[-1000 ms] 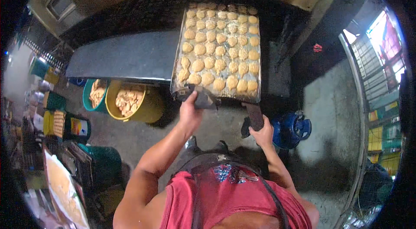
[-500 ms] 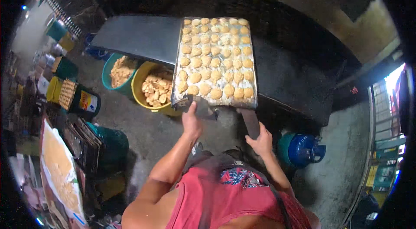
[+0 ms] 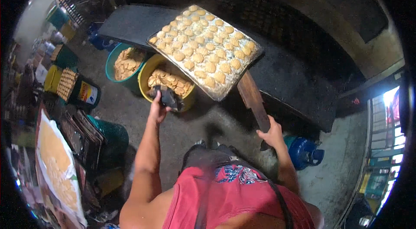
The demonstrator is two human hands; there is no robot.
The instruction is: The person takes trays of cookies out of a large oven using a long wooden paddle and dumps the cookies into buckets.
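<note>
1. Grip, right: I view the right hand (image 3: pixel 273 133) grasping the lower end of a wooden paddle (image 3: pixel 253 99). Its far end meets the tray at the near right edge.
2. Grip, left: the left hand (image 3: pixel 157 112) grasps a dark cloth (image 3: pixel 169 98). It is clear of the tray. I cannot tell whether the cloth touches the yellow bucket (image 3: pixel 187 105) behind it.
3. Position: the tray (image 3: pixel 222 89) lies diagonally ahead, bearing rows of cookies (image 3: pixel 202 50); its near corner projects past the black ledge (image 3: pixel 286 77). I cannot tell how much weight the ledge carries.
4. Caution, tray: only 1 hand acts on it, through the paddle. In my judgement, a roll or drop of the right wrist could tip the near corner, sliding cookies onto the floor (image 3: pixel 177 127) or into the yellow bucket.
5. Caution, cloth: lowering the left hand could soil the pale pieces (image 3: pixel 167 82) inside that bucket.
6. Farther left, a teal bucket (image 3: pixel 130 87) stands beside it.
</note>
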